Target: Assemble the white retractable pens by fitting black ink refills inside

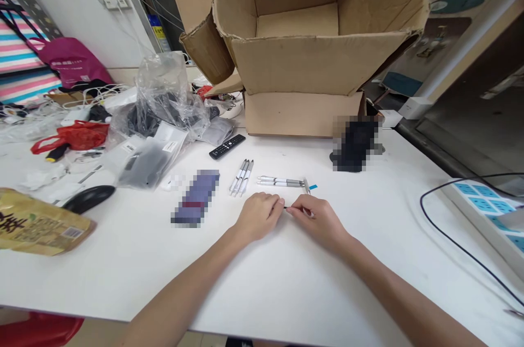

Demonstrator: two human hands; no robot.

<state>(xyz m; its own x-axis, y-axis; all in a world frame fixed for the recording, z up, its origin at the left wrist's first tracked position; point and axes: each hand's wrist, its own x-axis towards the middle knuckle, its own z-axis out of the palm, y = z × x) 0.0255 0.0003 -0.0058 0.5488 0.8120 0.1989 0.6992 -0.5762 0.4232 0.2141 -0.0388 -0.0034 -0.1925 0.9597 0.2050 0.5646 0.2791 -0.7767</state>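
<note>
My left hand (261, 213) rests on the white table (262, 281), its fingers closed and pressed together. Just to its right, my right hand (318, 216) pinches with thumb and forefinger. A small, thin dark piece (285, 207) shows between the two hands, at the fingertips of both; the rest of it is hidden. Beyond my hands, white-and-grey pens (280, 181) lie sideways beside a small blue tab (313, 187). Three similar pens (241, 177) lie side by side to the left, pointing away from me.
A large open cardboard box (303, 112) stands at the back. A black remote (227, 147), a blurred purple-blue item (196, 197) and plastic bags (153, 156) are on the left, with a yellow pouch (45, 221). A blurred black item (355, 145) and a power strip (487, 210) with a black cable are right.
</note>
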